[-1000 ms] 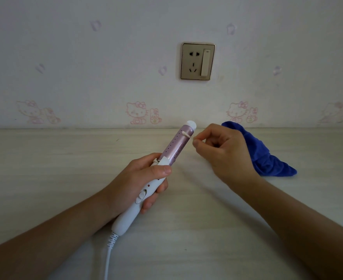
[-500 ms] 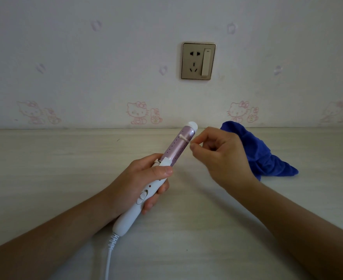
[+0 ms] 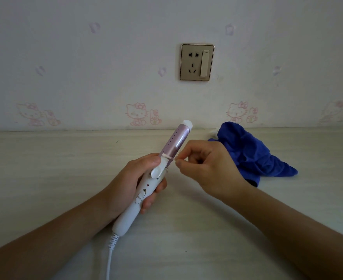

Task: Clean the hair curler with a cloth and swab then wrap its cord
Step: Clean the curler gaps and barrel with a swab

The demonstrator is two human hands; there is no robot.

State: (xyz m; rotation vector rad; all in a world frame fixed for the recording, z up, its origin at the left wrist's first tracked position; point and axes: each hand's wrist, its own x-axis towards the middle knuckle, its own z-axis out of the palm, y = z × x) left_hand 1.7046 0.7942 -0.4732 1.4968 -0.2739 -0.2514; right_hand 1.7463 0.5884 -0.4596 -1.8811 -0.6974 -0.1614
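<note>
Curler (image 3: 146,188) centre frame, left hand (image 3: 126,182) curled round handle; right hand (image 3: 213,170) pinching swab (image 3: 167,156) against barrel; cloth (image 3: 251,156) right.

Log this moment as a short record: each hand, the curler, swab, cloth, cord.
left hand: grips the white handle of the hair curler, barrel pointing up and away
right hand: pinches the swab
swab: lies across the base of the purple barrel, near the clamp lever
cloth: blue, crumpled on the table, right of the hands, untouched
cord: trails off the bottom edge, not wrapped
socket: on the wall, nothing plugged in
</note>
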